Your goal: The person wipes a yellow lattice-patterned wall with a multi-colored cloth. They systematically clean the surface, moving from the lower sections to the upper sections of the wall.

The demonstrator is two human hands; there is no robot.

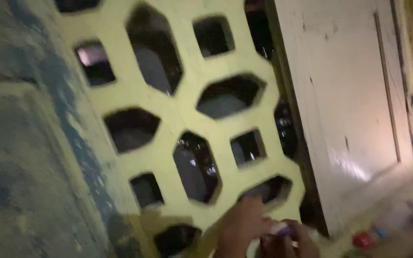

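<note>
Your left hand [243, 223] rises at the bottom edge of the view, fingers curled loosely together, its knuckles against the lower part of the yellow lattice screen [182, 114]. Your right hand [295, 241] sits just to its right, touching it, fingers bent inward around a small purple-and-white object [283, 231]; the blur makes it hard to tell what that object is, or which way its long axis runs. Both hands come up from below with wrists out of frame. The object lies between the two hands, near the screen's bottom right corner. A pale door [350, 95] stands to the right, with small red items [364, 239] on the floor.
</note>
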